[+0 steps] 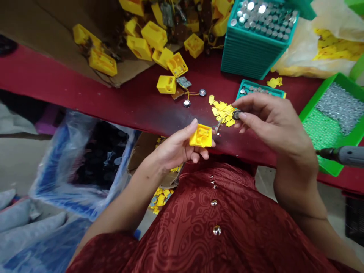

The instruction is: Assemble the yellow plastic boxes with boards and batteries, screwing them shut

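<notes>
1. Currently the two hands are apart, each closed on something, above the near edge of the red table (136,100).
2. The left hand (182,147) grips a yellow case (201,136) between thumb and fingers, its open side up and its hollows showing.
3. The right hand (269,119) pinches a dark disc (236,114) between thumb and forefinger, to the right of the case.
4. Thin wires (218,126) show between case and disc; where they join is too small to tell.
5. Just beside the disc, yellow tabs (220,110) lie in a loose pile.
6. Partly hidden by the right hand is a teal tray (257,84) of round metal pieces; a tall tray stack (246,55) stands farther back, more rounds filling its top.
7. Left of the tabs lies a loose case (166,84), a board (184,82) beside it and two wired discs (202,92) near.
8. Farther back, yellow cases lie about a carton (54,30).
9. At right, a green basket (308,106) holds small silvery pieces (341,108), a driver (347,154) reaching over its near end.
</notes>
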Motion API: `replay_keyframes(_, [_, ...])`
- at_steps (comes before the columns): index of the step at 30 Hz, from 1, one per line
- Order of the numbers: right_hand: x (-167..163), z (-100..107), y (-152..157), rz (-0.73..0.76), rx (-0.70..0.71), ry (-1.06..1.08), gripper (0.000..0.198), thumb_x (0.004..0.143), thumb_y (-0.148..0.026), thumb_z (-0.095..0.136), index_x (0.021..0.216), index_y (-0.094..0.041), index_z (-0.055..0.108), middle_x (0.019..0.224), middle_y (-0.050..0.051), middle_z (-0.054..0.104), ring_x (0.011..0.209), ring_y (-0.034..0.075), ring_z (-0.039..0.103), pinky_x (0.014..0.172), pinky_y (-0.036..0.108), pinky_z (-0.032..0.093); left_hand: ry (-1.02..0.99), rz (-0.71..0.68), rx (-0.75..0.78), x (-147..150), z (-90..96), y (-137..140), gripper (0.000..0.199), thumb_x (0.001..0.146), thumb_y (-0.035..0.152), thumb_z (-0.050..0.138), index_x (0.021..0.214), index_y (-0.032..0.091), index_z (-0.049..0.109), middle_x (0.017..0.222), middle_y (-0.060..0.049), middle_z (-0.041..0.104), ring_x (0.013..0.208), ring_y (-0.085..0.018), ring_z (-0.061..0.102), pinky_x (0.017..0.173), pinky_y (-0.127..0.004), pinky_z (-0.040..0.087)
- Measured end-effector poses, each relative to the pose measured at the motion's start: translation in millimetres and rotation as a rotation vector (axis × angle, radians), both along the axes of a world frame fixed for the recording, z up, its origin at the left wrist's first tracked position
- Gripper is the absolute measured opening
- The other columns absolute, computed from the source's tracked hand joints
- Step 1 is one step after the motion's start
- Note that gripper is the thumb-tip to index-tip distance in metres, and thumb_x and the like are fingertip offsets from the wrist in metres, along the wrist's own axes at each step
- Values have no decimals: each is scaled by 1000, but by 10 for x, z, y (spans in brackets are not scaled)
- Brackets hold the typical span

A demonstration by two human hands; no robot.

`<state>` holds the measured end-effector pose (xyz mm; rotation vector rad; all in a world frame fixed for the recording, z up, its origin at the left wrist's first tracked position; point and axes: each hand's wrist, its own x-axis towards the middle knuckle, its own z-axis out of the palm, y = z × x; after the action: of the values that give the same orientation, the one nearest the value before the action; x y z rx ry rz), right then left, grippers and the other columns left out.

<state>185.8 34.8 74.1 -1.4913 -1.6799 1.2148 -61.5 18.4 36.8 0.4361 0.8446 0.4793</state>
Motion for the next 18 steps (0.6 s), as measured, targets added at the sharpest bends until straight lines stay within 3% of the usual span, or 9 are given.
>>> replay_keyframes(5, [145,-247,-222,-138,-90,216,18,89,-21,69,108,-19,70,87,1,73,67,12,70,61,25,61,-96,-103,-167,140,-53,-112,50,84,63,89,97,16,81,79,-8,79,58,-15,73,43,-17,51])
replay_keyframes(10, [262,-392,-485,-207,-112,167,16,90,-25,70,105,-21,73,84,1,72,67,11,67,59,25,58,-173,-202,-243,321,-88,-220,54,89,65,82,102,12,80,80,-10,77,58,-14,70,43,-17,48])
replay_keyframes(14, [308,-465,-616,-214,-36,-57,17,92,-23,67,102,-22,81,92,3,78,77,16,71,77,35,63,85,-104,47,442,-84,-206,64,88,67,84,126,16,75,86,-7,78,66,-15,73,50,-19,54])
replay_keyframes(18, [335,-534,-654,-197,84,-304,23,96,-21,63,104,-24,84,106,7,81,99,24,75,97,44,61,339,-113,352,532,-59,-159,66,85,74,83,117,16,75,88,-7,77,65,-14,70,50,-19,51])
